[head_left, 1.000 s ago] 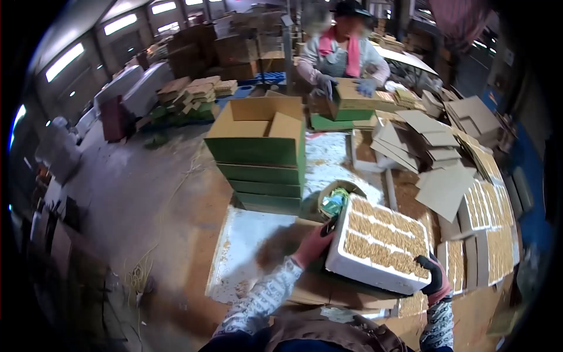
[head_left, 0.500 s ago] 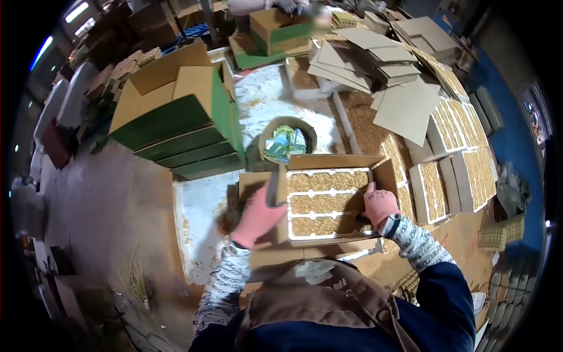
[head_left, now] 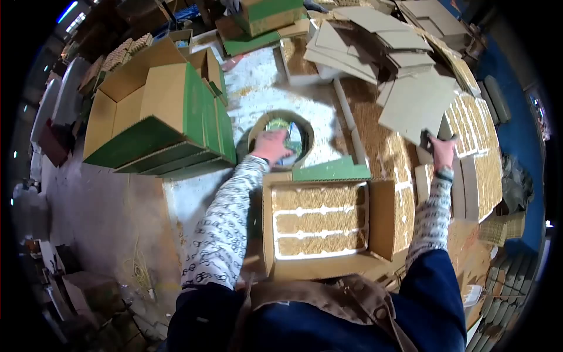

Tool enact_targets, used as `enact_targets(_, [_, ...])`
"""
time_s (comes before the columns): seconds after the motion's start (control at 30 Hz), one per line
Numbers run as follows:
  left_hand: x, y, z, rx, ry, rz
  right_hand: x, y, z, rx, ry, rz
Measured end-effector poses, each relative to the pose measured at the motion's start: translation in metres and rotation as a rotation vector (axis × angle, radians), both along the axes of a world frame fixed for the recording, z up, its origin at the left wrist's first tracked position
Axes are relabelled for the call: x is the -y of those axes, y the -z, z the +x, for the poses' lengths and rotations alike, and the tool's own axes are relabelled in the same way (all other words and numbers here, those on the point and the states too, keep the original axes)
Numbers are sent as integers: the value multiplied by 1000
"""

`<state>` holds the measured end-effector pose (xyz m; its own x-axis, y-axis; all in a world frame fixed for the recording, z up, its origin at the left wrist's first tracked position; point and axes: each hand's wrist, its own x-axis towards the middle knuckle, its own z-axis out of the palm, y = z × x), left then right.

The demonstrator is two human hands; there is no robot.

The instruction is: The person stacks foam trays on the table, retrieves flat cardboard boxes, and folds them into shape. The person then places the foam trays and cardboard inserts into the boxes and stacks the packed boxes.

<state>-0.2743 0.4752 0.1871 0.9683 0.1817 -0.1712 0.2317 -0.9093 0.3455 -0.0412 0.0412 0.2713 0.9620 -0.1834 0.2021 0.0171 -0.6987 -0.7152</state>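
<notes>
An open cardboard box (head_left: 381, 220) stands before me, with a white tray (head_left: 320, 256) of tan, grain-like material in four rows inside it. My left hand (head_left: 272, 146), in a pink glove, reaches over a round tub (head_left: 308, 132) holding green and white packets (head_left: 280, 125); its fingers are apart and partly over the packets. At the right, my right hand (head_left: 441, 149) is at the lower corner of a loose grey cardboard sheet (head_left: 416, 105), thumb and fingers apart. Whether it touches the sheet cannot be made out.
Stacked green and brown boxes (head_left: 146, 129) stand at the left. Another green box (head_left: 272, 14) is at the back. More cardboard sheets (head_left: 334, 53) lie at the back right, above filled trays (head_left: 487, 176). A co-worker's hands are not distinguishable.
Both hands have let go of the tray, which rests in the box. My left hand has moved up to the tub, my right hand up and right to the sheets.
</notes>
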Motion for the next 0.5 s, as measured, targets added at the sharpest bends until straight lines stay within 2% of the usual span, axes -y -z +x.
enact_targets(0.03, [-1, 17, 14, -33, 53, 56, 17, 20, 13, 65, -41, 106])
enact_targets(0.1, [-1, 13, 16, -42, -47, -29, 11, -11, -15, 27, -355, 495])
enact_targets(0.13, [-7, 14, 17, -86, -76, -63, -4, -33, -36, -41, -285, 590])
enact_targets(0.23, [-26, 14, -2, 108, -90, -302, 12, -52, -62, -71, -383, 542])
enact_targets(0.27, [-20, -23, -14, 81, -124, -334, 8, -64, -75, -19, -366, 509])
enact_targets(0.33, [-33, -14, -30, 228, -97, -253, -14, -96, -119, 57, -354, 451])
enact_targets(0.37, [-38, -14, -37, 302, -74, -184, -17, -100, -130, 115, -442, 554])
enact_targets(0.43, [-28, -58, -52, 280, -151, -88, -40, -115, -162, 273, -511, 502])
enact_targets(0.47, [-25, -70, -59, 345, -156, -109, -45, -126, -175, 305, -534, 235])
enact_targets(0.5, [-23, -82, -65, 413, -160, -129, -51, -131, -182, 327, -581, 163])
